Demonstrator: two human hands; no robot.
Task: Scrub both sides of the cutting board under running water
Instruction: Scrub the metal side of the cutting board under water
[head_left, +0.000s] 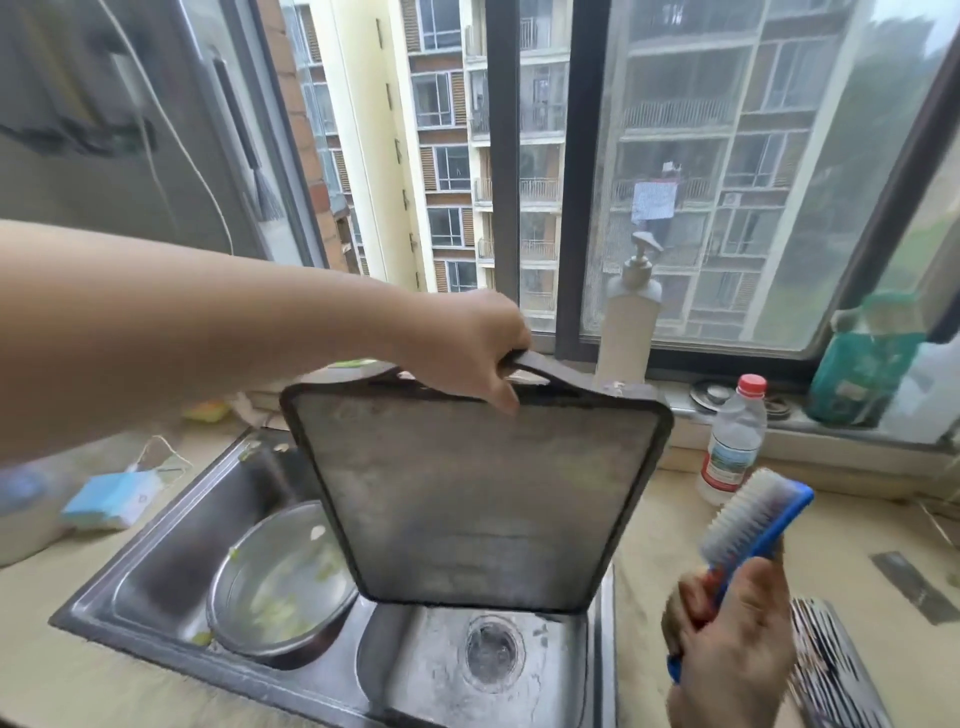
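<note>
over the sink (171, 525), in the head view, your left hand (467, 353) grips the handle at the top edge of the cutting board (478, 499), fingers curled round it, and holds the board upright with its lower edge just above the basin that has the drain (493, 652). your right hand (732, 639) is closed round the handle of the blue scrub brush (756, 530), off to the right of the sink and apart from the board, bristles turned toward it but not touching.

as for progress: the face turned toward you looks dull and filmy, with a pale haze across it, so i judge it wet or soapy, though i cannot tell whether it is scrubbed yet. no tap and no stream of water show anywhere over the sink, so you cannot count the running-water part as under way from this view. the far face of the board is hidden, and its state is unknown.

to my eye, most of the work is still ahead: brush to the near face under water, then turn the board and do the other.

in the left basin of the sink a metal bowl (280, 587) holds green scraps. behind the sink a pump bottle (626, 322) stands on the sill, and right of the sink a water bottle (732, 441) stands on the counter.
</note>
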